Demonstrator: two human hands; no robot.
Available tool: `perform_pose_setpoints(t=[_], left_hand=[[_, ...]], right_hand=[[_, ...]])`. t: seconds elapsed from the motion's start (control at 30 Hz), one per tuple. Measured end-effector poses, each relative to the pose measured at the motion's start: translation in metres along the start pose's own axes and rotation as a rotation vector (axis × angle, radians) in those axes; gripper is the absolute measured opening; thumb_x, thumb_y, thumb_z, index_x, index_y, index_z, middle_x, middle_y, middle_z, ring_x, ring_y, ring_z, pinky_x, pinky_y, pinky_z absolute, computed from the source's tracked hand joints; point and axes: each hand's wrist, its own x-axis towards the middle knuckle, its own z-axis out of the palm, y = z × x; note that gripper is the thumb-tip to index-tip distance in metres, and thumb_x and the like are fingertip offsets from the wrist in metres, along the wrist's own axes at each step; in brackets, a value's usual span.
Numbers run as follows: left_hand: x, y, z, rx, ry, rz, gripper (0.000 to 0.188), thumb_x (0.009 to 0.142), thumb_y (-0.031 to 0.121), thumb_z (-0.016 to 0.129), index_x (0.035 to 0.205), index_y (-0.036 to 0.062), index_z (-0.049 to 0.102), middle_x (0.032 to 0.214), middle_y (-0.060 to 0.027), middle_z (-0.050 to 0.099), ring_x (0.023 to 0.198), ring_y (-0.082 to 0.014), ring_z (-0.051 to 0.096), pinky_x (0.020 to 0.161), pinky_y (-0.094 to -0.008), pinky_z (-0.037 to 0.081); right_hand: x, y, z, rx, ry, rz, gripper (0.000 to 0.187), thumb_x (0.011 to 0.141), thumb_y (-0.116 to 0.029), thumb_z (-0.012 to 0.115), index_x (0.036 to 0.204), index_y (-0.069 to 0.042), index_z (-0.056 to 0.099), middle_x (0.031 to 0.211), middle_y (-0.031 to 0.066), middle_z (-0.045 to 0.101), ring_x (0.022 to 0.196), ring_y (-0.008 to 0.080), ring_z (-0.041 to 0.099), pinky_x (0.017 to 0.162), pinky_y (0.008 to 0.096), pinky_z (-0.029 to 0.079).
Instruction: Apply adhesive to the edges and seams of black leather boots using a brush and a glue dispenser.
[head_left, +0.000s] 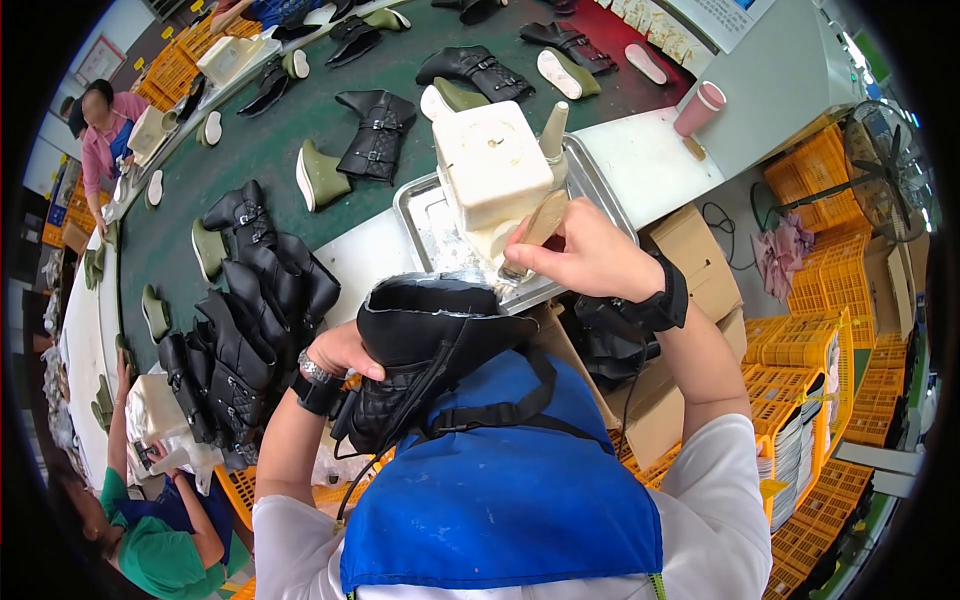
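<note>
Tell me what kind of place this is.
Most likely a footwear factory assembly line: black boots and loose soles ride a green conveyor belt, other workers stand alongside, and orange crates are stacked nearby.

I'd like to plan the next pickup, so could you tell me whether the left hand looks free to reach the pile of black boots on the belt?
Probably not right away: the left hand is gripping the black boot held against the blue apron. The pile of black boots lies just beside it, with nothing between.
</note>
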Motion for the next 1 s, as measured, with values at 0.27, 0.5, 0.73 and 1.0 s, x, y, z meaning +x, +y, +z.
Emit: perform_pose_setpoints(t=[0.27,0.5,0.73,1.0], left_hand=[[-0.003,-0.002,0.000,-0.048,-0.027,0.044,0.083,0.056,0.020,0.081,0.126,-0.0013,0.044,0.125,-0.0116,0.050,0.115,-0.0210,0.045,0.101,-0.0341,0.031],[-0.004,0.028,0.018,0.267,0.174,0.100,0.093,0.055,0.017,0.082,0.132,-0.0007,0.034,0.128,-0.0109,0.047,0.117,-0.0202,0.044,0.100,-0.0336,0.032],[0.002,0.009,0.003,1.179,0.989,0.638,0.085,0.063,0.011,0.078,0.130,-0.0047,0.030,0.123,-0.0195,0.046,0.112,-0.0283,0.049,0.097,-0.0344,0.037],[-0.007,-0.073,-0.075,-0.386,0.518,0.771,0.072,0.085,0.056,0.044,0.133,0.0048,0.032,0.131,-0.0108,0.042,0.118,-0.0268,0.041,0.103,-0.0374,0.031]], right_hand=[[0.005,-0.014,0.012,-0.106,0.027,-0.137,0.015,0.079,-0.014,0.063,0.083,0.001,0.062,0.067,0.0074,0.061,0.056,0.0109,0.054,0.053,0.0256,0.043],[0.007,-0.026,0.006,0.015,0.264,-0.151,0.012,0.081,-0.010,0.062,0.086,0.000,0.064,0.070,0.0018,0.062,0.059,0.0088,0.056,0.054,0.0237,0.044],[-0.017,-0.034,-0.006,0.453,0.343,-0.026,0.015,0.085,-0.014,0.059,0.088,0.001,0.063,0.065,-0.0005,0.057,0.052,0.0043,0.049,0.047,0.0182,0.039],[-0.039,-0.042,0.035,0.624,0.162,-0.023,0.013,0.084,-0.011,0.060,0.091,0.000,0.063,0.072,0.0013,0.060,0.058,0.0030,0.050,0.051,0.0175,0.040]])
